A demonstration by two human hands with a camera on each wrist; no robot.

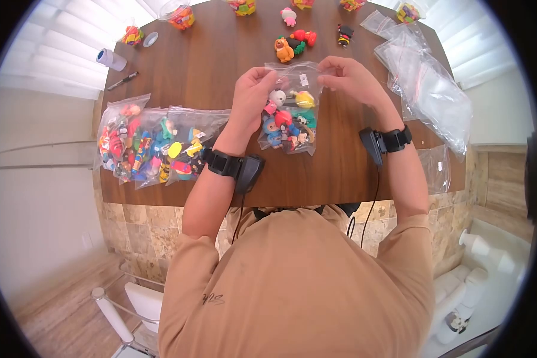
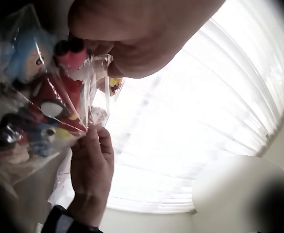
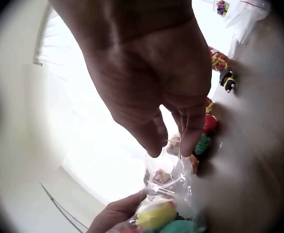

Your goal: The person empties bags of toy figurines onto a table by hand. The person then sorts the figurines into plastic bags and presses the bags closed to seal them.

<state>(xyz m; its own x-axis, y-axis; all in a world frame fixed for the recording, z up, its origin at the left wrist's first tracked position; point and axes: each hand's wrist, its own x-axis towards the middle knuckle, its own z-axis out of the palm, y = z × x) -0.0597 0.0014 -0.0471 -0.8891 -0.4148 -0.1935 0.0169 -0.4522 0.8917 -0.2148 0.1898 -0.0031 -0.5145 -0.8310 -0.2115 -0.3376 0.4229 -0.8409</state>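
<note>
A clear zip bag [image 1: 312, 128] filled with small rubber figures is held up over the table between both hands. My left hand [image 1: 253, 95] grips its upper left edge, fingers curled in at the plastic. At the upper right corner my right hand [image 1: 355, 80] pinches the bag's edge between thumb and fingers; the right hand [image 2: 91, 162] shows this in the left wrist view too. Inside are a blue-hooded figure [image 2: 30, 60], a red one [image 2: 54, 104] and a yellow one [image 3: 156, 213]. A white label [image 1: 304, 79] shows near the top.
Filled bags of figures [image 1: 152, 146] lie left on the wooden table [image 1: 221, 188]. Empty bags [image 1: 426, 83] are piled right. Beyond the hands stand an orange figure [image 1: 284, 51], a pink one [image 1: 289, 17] and a black one [image 1: 345, 34]. Tubs of colourful pieces [image 1: 181, 17] line the far edge.
</note>
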